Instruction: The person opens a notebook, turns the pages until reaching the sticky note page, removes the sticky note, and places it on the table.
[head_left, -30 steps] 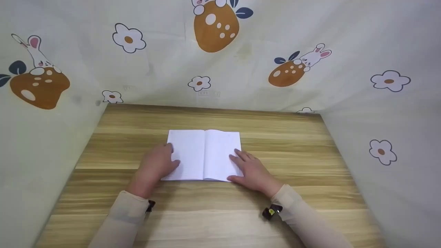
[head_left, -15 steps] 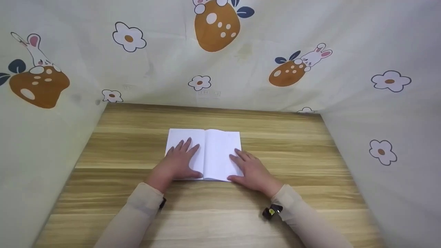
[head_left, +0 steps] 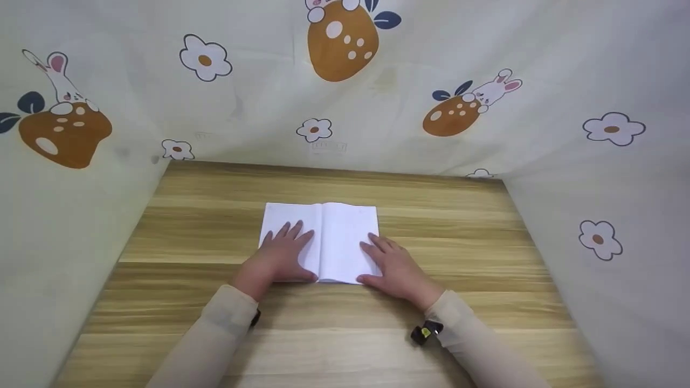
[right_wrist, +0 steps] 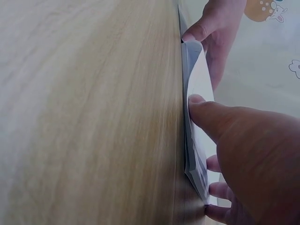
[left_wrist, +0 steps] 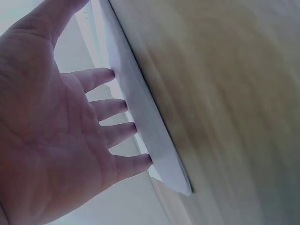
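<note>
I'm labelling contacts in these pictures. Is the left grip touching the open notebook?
Touching. The left wrist view plainly shows the left grip with its fingertips against the notebook, no gap between them.

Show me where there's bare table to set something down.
Bare table lies between the book and the back wall, left of the left hand, right of the right hand, and in front of the book between the sleeves. The book is crowded: both hands rest on it.
</note>
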`<state>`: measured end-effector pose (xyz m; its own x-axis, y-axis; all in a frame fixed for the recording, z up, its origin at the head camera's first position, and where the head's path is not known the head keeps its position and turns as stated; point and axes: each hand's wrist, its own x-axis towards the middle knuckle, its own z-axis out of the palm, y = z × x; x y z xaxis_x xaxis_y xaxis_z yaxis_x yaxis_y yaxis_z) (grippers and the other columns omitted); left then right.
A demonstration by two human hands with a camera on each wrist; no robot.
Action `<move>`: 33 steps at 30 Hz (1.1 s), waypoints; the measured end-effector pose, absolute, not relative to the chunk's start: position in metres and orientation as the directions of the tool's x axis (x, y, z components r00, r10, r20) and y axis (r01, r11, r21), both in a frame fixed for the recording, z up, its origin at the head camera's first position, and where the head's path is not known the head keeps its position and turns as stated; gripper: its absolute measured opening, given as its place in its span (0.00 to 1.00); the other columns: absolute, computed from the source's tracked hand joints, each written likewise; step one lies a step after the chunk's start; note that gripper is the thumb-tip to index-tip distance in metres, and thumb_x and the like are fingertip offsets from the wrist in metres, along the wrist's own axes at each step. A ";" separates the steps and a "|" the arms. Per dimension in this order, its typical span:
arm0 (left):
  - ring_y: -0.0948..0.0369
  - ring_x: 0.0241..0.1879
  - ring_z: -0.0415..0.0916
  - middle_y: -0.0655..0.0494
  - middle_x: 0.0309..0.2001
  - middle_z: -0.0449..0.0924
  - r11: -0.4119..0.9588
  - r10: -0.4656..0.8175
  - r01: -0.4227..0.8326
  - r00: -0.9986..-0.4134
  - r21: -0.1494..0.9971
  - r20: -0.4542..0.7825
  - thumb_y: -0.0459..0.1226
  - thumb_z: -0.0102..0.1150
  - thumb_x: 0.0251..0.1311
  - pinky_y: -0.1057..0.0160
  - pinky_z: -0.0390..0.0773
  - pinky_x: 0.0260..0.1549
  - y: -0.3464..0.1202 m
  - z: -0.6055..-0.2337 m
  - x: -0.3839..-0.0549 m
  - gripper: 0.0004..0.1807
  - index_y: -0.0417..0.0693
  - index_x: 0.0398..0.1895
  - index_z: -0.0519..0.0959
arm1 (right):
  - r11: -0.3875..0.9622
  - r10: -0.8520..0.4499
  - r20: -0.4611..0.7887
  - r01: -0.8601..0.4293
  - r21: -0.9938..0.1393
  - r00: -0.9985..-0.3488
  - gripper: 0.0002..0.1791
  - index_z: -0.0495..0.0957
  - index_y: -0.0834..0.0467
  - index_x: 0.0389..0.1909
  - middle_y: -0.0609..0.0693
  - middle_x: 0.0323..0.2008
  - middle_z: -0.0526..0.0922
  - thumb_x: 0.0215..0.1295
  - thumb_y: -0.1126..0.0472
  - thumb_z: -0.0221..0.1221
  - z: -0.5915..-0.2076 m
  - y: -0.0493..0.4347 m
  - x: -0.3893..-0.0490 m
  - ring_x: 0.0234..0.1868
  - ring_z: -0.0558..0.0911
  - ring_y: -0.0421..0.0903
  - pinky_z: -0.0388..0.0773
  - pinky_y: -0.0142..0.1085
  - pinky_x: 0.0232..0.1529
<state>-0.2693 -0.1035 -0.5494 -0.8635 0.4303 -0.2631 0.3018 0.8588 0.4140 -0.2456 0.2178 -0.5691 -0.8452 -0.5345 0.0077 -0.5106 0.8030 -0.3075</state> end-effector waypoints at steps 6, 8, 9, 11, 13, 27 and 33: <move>0.35 0.88 0.39 0.38 0.89 0.45 0.857 0.427 0.296 -0.866 0.421 -0.261 0.61 0.80 0.57 0.26 0.42 0.81 -0.103 -0.547 -0.270 0.62 0.47 0.89 0.60 | 0.813 -0.521 -0.007 -0.494 -0.307 -0.853 0.48 0.68 0.57 0.84 0.62 0.85 0.62 0.75 0.33 0.66 -0.569 0.218 -0.245 0.82 0.65 0.67 0.64 0.66 0.78; 0.34 0.87 0.39 0.37 0.89 0.45 0.855 0.425 0.289 -0.866 0.430 -0.264 0.60 0.81 0.57 0.26 0.41 0.81 -0.102 -0.545 -0.270 0.62 0.47 0.89 0.60 | 0.814 -0.517 -0.004 -0.490 -0.311 -0.856 0.48 0.68 0.57 0.84 0.62 0.85 0.62 0.74 0.34 0.66 -0.569 0.218 -0.245 0.82 0.65 0.67 0.63 0.66 0.79; 0.34 0.87 0.39 0.37 0.89 0.45 0.855 0.424 0.285 -0.866 0.434 -0.266 0.60 0.81 0.57 0.26 0.41 0.81 -0.102 -0.545 -0.270 0.62 0.47 0.89 0.60 | 0.813 -0.516 0.002 -0.490 -0.314 -0.857 0.48 0.68 0.57 0.84 0.62 0.85 0.62 0.74 0.34 0.67 -0.569 0.218 -0.245 0.82 0.65 0.67 0.63 0.66 0.79; 0.34 0.87 0.39 0.37 0.89 0.45 0.855 0.423 0.281 -0.865 0.435 -0.271 0.60 0.81 0.57 0.26 0.41 0.81 -0.102 -0.545 -0.270 0.62 0.46 0.89 0.60 | 0.812 -0.512 0.016 -0.490 -0.317 -0.859 0.47 0.69 0.58 0.83 0.63 0.84 0.63 0.74 0.34 0.67 -0.570 0.218 -0.244 0.82 0.65 0.68 0.64 0.65 0.79; 0.34 0.88 0.39 0.38 0.89 0.45 0.858 0.420 0.278 -0.865 0.432 -0.275 0.60 0.81 0.57 0.26 0.41 0.81 -0.102 -0.546 -0.270 0.62 0.47 0.89 0.60 | 0.811 -0.507 0.033 -0.490 -0.319 -0.861 0.47 0.69 0.59 0.83 0.64 0.84 0.64 0.74 0.34 0.67 -0.571 0.218 -0.242 0.81 0.66 0.68 0.65 0.65 0.78; 0.34 0.87 0.40 0.37 0.89 0.46 0.864 0.420 0.289 -0.865 0.412 -0.274 0.61 0.79 0.57 0.26 0.42 0.81 -0.101 -0.546 -0.270 0.61 0.47 0.89 0.60 | 0.721 -0.638 0.143 -0.652 -0.237 -0.757 0.44 0.71 0.55 0.81 0.57 0.81 0.70 0.73 0.38 0.71 -0.568 0.223 -0.227 0.80 0.70 0.57 0.69 0.58 0.78; 0.33 0.87 0.41 0.36 0.89 0.46 0.856 0.428 0.292 -0.864 0.427 -0.265 0.60 0.80 0.56 0.24 0.44 0.80 -0.102 -0.547 -0.270 0.62 0.46 0.88 0.61 | 0.676 -0.685 0.185 -0.709 -0.201 -0.705 0.36 0.76 0.57 0.76 0.58 0.77 0.75 0.74 0.47 0.72 -0.570 0.223 -0.226 0.75 0.75 0.58 0.73 0.56 0.75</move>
